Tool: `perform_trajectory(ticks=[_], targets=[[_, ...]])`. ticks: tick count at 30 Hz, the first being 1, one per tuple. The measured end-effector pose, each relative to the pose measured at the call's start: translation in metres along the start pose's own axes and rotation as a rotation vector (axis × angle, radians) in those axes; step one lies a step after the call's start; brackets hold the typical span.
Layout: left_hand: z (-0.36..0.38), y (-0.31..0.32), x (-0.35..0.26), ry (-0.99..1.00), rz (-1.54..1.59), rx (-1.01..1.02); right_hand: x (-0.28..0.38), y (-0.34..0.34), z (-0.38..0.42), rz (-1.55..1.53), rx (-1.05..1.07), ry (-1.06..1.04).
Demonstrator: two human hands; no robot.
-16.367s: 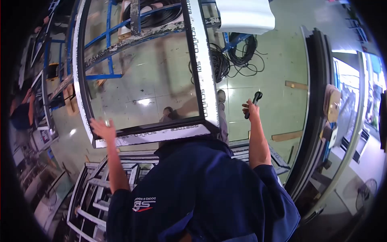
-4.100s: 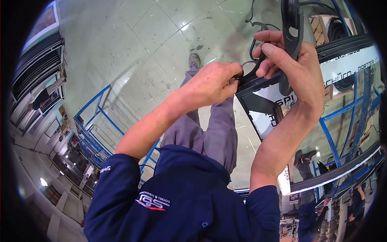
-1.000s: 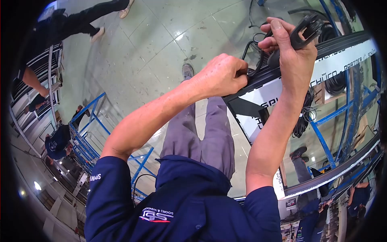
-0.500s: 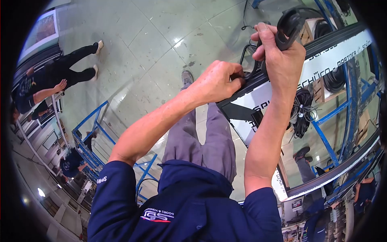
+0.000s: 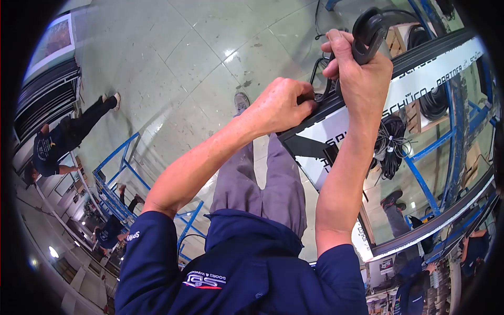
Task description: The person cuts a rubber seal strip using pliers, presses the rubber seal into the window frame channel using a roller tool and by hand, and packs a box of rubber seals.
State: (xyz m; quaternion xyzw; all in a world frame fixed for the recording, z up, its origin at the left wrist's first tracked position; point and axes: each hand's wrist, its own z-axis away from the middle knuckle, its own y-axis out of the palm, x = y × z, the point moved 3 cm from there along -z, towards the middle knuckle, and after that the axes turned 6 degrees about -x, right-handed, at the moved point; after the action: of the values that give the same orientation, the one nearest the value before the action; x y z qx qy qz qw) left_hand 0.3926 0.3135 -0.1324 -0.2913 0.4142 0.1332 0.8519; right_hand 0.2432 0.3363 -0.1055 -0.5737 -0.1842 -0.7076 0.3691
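A window or door frame (image 5: 420, 89) with white printed film and black gasket lines runs along the right side. My left hand (image 5: 289, 104) is at the near end of its top edge, fingers pinched on a black rubber strip (image 5: 326, 105). My right hand (image 5: 362, 68) is wrapped round the handle of a black tool (image 5: 371, 32), which is held above the frame. What the tool's lower end touches is hidden by my right hand. A loop of thin black cord lies between the two hands, beyond the frame edge.
Blue metal stands (image 5: 426, 184) support the frame, and another blue stand (image 5: 118, 157) is at left. Coiled black cables (image 5: 391, 147) hang behind the frame. One person (image 5: 52, 147) stands at far left; others are at lower left and lower right.
My right hand and the black tool have shifted slightly left. My left hand has hardly moved. The person at far left has moved down and away.
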Motion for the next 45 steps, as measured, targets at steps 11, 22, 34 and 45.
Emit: perform_trajectory(ticks=[11, 22, 34, 45], targets=[[-0.002, 0.004, -0.003, 0.021, 0.13, -0.026, -0.002, 0.0, -0.001, 0.021, -0.008, 0.014], [-0.004, 0.004, -0.005, -0.037, 0.086, 0.005, 0.0, 0.002, -0.002, 0.044, -0.002, 0.033], [-0.008, -0.007, 0.007, -0.158, 0.311, 0.231, -0.004, 0.001, -0.003, 0.05, -0.029, -0.031], [0.01, -0.008, 0.007, -0.047, 0.055, 0.203, -0.005, 0.001, -0.002, 0.067, -0.042, -0.046]])
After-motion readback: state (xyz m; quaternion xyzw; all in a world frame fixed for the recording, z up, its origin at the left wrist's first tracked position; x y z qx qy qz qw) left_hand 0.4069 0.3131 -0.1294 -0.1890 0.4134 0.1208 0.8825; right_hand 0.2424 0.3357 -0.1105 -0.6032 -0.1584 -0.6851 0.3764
